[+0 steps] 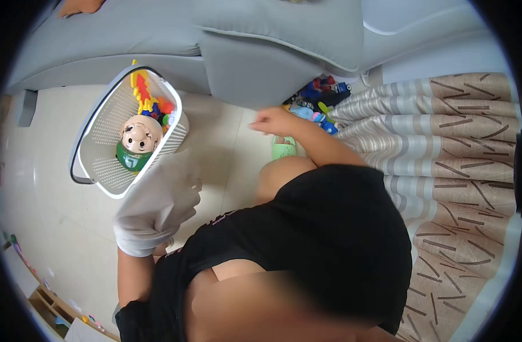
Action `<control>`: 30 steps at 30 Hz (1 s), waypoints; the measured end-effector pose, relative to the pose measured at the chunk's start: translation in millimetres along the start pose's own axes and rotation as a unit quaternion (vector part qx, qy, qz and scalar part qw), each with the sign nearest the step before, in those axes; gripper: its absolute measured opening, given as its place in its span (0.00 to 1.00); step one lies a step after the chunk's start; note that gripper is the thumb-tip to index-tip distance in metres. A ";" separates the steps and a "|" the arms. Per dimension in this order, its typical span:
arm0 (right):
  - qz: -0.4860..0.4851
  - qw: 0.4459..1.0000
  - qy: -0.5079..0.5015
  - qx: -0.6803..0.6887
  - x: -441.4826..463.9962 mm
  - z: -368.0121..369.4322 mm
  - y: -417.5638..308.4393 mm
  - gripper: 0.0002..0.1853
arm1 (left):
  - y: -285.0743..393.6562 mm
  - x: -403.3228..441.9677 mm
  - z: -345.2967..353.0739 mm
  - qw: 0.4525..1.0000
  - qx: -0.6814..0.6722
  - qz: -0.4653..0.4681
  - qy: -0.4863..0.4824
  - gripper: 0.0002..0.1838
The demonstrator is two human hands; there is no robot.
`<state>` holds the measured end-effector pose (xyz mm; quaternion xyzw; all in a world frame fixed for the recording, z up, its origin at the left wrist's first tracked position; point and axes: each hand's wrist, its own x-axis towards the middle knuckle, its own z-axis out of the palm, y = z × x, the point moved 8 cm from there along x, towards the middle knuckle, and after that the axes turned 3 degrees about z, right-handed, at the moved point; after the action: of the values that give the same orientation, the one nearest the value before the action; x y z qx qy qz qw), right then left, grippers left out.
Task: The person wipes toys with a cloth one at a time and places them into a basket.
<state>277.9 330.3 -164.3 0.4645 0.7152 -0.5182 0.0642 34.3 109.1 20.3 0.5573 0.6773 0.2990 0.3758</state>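
My left forearm and hand are covered by a loose light-grey cloth [152,199] with a white band near the elbow. The fingers under it do not show. Beside it stands a white perforated plastic basket [95,151] with a dark grey handle. Inside lie a round toy head [138,139] with a big nose and green cap, a yellow and red toy [141,88], and several small coloured toys. My right hand [272,121] is held over the floor, slightly blurred, its fingers loosely stretched to the left with nothing seen in them. A green clog [284,149] is below it.
Several toys [312,108] lie in the corner between the grey sofa [261,74] and the striped curtain [449,222]. An orange item [81,7] rests on the sofa at top left. Low wooden shelving [47,305] stands at lower left.
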 end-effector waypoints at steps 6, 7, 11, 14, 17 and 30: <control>0.247 0.928 0.258 0.109 -83.7 30.3 347.8 0.19 | 13.9 27.9 38.1 0.999 0.037 0.003 -0.039 0.35; 0.282 0.908 0.282 0.128 -90.4 47.8 390.4 0.18 | 17.5 35.0 45.4 0.998 0.045 0.006 -0.046 0.35; 0.236 0.905 0.352 0.044 -95.3 -2.3 345.2 0.15 | 24.0 48.0 80.7 0.996 0.063 0.002 -0.060 0.34; 0.126 0.891 0.433 -0.062 -49.9 -45.8 327.0 0.15 | 31.8 44.9 88.5 0.994 0.092 -0.008 -0.060 0.34; 0.129 0.898 0.395 -0.144 -9.9 -88.4 296.9 0.17 | 44.3 45.6 88.4 0.992 0.123 -0.010 -0.040 0.34; 0.256 0.926 0.115 -0.252 113.9 -108.6 320.1 0.20 | 44.4 70.8 93.0 0.981 0.189 -0.034 -0.014 0.33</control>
<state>490.5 495.5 -398.4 0.6568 0.6810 -0.2303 0.2274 129.3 186.0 -5.6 0.5987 0.7352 0.1448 0.2831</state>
